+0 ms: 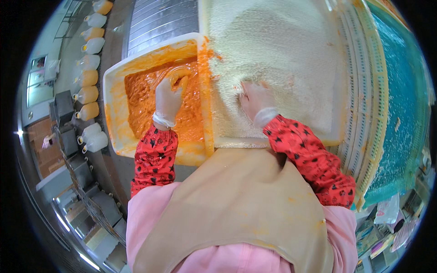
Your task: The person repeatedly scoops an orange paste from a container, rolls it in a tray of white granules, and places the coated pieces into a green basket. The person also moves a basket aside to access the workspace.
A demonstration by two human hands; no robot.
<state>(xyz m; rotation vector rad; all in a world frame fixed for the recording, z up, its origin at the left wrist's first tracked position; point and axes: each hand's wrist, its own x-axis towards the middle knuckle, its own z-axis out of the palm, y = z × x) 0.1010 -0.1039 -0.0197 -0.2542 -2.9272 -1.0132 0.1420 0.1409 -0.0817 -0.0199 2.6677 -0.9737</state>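
Note:
My left hand (170,97), in a thin clear glove, is over a white plastic tub (114,76) at centre left. Its curled fingers are smeared orange and touch the wet orange mixture (143,102) in the tub; whether they grip any of it is unclear. My right hand (257,99), gloved too, reaches down into a wide white tray filled with pale, fine granular material (293,41). Its fingertips are partly sunk in that material, so what they hold is hidden. Orange bits lie on the pale material near the tub's smeared rim.
Stacked perforated plastic trays (372,68) stand at the right, beside a blue-green container (397,112) dotted with white bits. A ribbed metal surface (164,25) lies beyond the tub. Several plastic jugs (88,76), some holding yellow-orange liquid, line the far left.

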